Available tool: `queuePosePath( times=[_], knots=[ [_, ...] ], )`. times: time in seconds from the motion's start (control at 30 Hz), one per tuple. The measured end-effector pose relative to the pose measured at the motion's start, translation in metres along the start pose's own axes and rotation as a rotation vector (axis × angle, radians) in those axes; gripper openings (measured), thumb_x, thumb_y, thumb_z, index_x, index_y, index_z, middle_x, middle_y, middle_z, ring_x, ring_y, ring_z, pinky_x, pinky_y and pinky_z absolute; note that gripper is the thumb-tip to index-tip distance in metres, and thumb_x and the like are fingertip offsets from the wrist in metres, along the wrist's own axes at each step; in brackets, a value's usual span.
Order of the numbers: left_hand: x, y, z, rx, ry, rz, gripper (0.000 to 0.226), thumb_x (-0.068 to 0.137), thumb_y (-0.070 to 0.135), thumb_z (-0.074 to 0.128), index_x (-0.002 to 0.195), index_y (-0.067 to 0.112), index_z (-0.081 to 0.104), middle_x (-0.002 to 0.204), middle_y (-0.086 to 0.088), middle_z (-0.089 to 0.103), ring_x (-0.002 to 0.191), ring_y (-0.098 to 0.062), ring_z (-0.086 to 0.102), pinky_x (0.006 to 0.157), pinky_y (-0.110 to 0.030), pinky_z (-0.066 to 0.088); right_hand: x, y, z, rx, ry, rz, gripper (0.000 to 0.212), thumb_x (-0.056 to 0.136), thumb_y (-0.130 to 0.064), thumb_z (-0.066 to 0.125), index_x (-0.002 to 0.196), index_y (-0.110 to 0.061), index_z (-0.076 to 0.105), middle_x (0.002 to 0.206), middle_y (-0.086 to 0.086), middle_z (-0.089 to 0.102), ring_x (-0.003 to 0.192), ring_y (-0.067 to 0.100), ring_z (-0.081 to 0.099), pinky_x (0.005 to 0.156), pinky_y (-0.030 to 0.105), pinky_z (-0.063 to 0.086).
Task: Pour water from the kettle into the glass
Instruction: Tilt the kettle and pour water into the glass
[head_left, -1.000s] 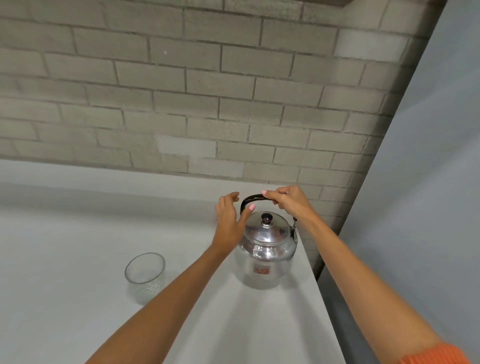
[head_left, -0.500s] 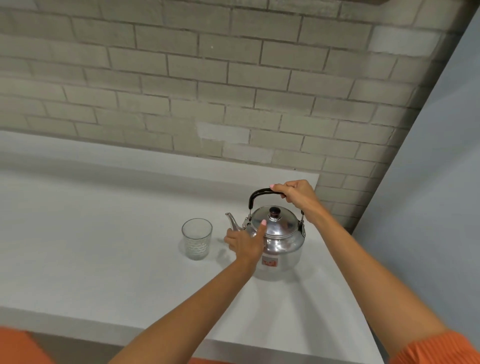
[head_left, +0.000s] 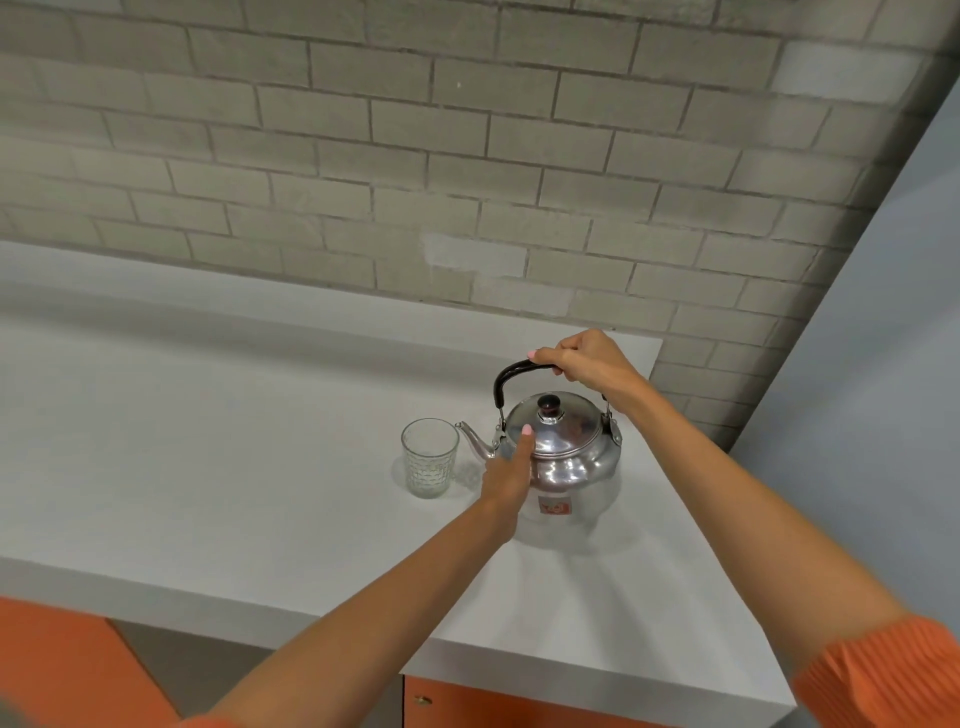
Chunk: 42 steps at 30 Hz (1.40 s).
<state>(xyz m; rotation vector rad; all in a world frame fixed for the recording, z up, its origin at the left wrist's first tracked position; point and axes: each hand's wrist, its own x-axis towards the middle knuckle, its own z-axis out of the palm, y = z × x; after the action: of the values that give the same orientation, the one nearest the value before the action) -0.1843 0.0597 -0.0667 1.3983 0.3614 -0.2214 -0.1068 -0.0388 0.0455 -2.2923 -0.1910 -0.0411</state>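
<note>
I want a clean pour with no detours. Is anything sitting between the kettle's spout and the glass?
Nothing visible does. The shiny metal kettle points its spout straight at the clear patterned glass beside it, with only bare white countertop between. The right hand grips the black handle; the left hand rests against the kettle's near side.

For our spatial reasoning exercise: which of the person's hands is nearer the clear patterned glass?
Left. The left hand is just right of the clear patterned glass; the right hand is farther, on the kettle's black handle.
</note>
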Motion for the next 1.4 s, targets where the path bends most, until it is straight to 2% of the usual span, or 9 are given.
queuePosePath(
  times=[0.1, 0.27, 0.47, 0.57, 0.8, 1.2, 1.4],
  knots=[
    [0.000, 0.002, 0.000, -0.006, -0.011, 0.007, 0.064, 0.092, 0.056, 0.042, 0.133, 0.009, 0.055, 0.140, -0.019, 0.054, 0.135, -0.034, 0.045, 0.112, -0.042, 0.036, 0.003, -0.005, -0.001, -0.030, -0.003, 0.000, 0.040, 0.077, -0.043, 0.073, 0.051, -0.016, 0.057, 0.056, -0.003, 0.051, 0.055, 0.010, 0.047, 0.053, 0.025, 0.034],
    [0.002, 0.002, 0.003, -0.052, -0.028, -0.005, 0.065, 0.093, 0.055, 0.041, 0.134, 0.006, 0.053, 0.145, -0.024, 0.045, 0.139, -0.036, 0.038, 0.114, -0.044, 0.032, 0.007, -0.010, -0.001, -0.088, -0.018, -0.005, 0.039, 0.076, -0.044, 0.073, 0.052, -0.017, 0.058, 0.054, -0.004, 0.052, 0.058, 0.011, 0.050, 0.056, 0.027, 0.037],
    [0.006, 0.001, 0.005, -0.120, -0.003, -0.037, 0.063, 0.091, 0.057, 0.042, 0.133, 0.011, 0.055, 0.136, -0.012, 0.059, 0.131, -0.030, 0.051, 0.110, -0.039, 0.037, 0.009, -0.016, 0.002, -0.145, -0.050, -0.046, 0.039, 0.078, -0.045, 0.071, 0.053, -0.017, 0.059, 0.054, -0.005, 0.053, 0.061, 0.010, 0.052, 0.063, 0.030, 0.041],
    [0.007, 0.001, 0.005, -0.127, -0.001, -0.039, 0.067, 0.090, 0.059, 0.042, 0.136, 0.011, 0.052, 0.137, -0.009, 0.058, 0.129, -0.027, 0.051, 0.113, -0.040, 0.036, 0.010, -0.019, 0.003, -0.181, -0.057, -0.058, 0.038, 0.078, -0.046, 0.071, 0.057, -0.015, 0.062, 0.056, -0.003, 0.054, 0.066, 0.015, 0.055, 0.071, 0.033, 0.045],
    [0.006, 0.003, 0.002, -0.141, 0.006, -0.031, 0.067, 0.091, 0.058, 0.042, 0.137, 0.010, 0.050, 0.137, -0.010, 0.058, 0.130, -0.027, 0.051, 0.115, -0.043, 0.034, 0.011, -0.023, 0.006, -0.201, -0.076, -0.061, 0.037, 0.078, -0.047, 0.070, 0.059, -0.015, 0.064, 0.059, -0.004, 0.057, 0.074, 0.017, 0.058, 0.074, 0.034, 0.046],
    [0.004, 0.005, 0.001, -0.158, -0.019, -0.020, 0.065, 0.092, 0.057, 0.041, 0.136, 0.009, 0.051, 0.137, -0.010, 0.058, 0.128, -0.025, 0.052, 0.114, -0.038, 0.035, 0.014, -0.027, 0.007, -0.226, -0.088, -0.071, 0.037, 0.077, -0.046, 0.071, 0.059, -0.014, 0.063, 0.057, -0.003, 0.055, 0.062, 0.012, 0.053, 0.068, 0.031, 0.044],
    [0.003, 0.007, 0.000, -0.160, -0.011, -0.013, 0.064, 0.092, 0.056, 0.041, 0.135, 0.010, 0.052, 0.136, -0.010, 0.059, 0.129, -0.026, 0.052, 0.114, -0.037, 0.035, 0.013, -0.029, 0.006, -0.215, -0.080, -0.055, 0.038, 0.077, -0.046, 0.071, 0.056, -0.015, 0.061, 0.053, -0.004, 0.052, 0.052, 0.009, 0.046, 0.052, 0.025, 0.035]
  ],
)
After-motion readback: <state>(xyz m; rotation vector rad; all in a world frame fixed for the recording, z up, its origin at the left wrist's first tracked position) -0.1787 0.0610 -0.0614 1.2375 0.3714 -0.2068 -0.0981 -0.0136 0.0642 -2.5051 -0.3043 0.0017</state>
